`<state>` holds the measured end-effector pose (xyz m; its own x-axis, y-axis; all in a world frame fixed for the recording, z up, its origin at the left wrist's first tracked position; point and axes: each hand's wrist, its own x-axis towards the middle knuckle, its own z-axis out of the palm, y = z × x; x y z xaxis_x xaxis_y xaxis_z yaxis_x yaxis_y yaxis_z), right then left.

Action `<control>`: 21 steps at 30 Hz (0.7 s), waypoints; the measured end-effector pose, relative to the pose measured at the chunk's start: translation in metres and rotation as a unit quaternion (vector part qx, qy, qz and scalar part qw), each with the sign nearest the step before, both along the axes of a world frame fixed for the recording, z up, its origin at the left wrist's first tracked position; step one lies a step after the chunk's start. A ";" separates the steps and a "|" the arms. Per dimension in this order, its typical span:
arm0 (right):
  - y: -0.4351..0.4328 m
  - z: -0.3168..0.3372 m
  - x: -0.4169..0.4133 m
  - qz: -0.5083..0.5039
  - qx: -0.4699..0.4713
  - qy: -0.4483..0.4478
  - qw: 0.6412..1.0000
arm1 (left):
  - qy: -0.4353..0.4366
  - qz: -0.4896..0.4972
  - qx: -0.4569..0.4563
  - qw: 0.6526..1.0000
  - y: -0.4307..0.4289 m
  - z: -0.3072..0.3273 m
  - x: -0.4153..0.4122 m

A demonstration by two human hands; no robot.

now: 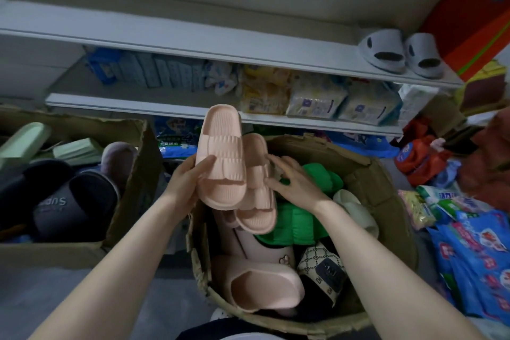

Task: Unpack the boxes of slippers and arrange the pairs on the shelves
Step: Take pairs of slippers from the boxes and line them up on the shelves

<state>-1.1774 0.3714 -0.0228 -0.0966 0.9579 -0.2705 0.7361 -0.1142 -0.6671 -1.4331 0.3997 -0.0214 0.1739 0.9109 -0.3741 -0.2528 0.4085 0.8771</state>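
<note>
My left hand (pixel 190 176) grips a pink ridged slipper (pixel 220 157) by its side and holds it above the open cardboard box (pixel 386 190). A second pink slipper (pixel 258 201) lies behind and below the first, and my right hand (pixel 292 176) rests its fingers on that slipper's edge. The box holds more slippers: green ones (pixel 298 223), a cream one (pixel 356 210), a pink slide (pixel 265 287) and a patterned one (pixel 320 268). On the upper white shelf (pixel 193 44) a pale lilac pair (pixel 400 52) stands at the right end.
A second cardboard box (pixel 132 174) at the left holds dark, grey and light green slippers. The lower shelf (pixel 165 110) carries packs of tissues and wipes. Blue and red packaged goods (pixel 474 251) are piled on the floor at the right.
</note>
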 end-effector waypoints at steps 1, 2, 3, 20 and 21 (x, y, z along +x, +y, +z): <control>0.002 0.001 -0.001 0.017 0.005 -0.016 1.000 | 0.007 -0.002 0.005 1.000 0.000 -0.001 -0.003; 0.003 0.003 -0.002 0.026 0.003 -0.032 0.999 | 0.012 -0.004 0.008 1.000 0.001 -0.002 -0.005; 0.004 0.003 -0.001 0.034 0.002 -0.040 0.999 | 0.018 -0.006 0.012 1.000 0.000 -0.002 -0.005; 0.039 0.065 0.102 -0.105 0.046 0.162 0.980 | 0.000 -0.029 0.065 0.997 0.045 0.018 0.044; 0.039 0.064 0.106 -0.109 0.048 0.157 0.980 | 0.000 -0.019 0.061 0.998 0.044 0.017 0.049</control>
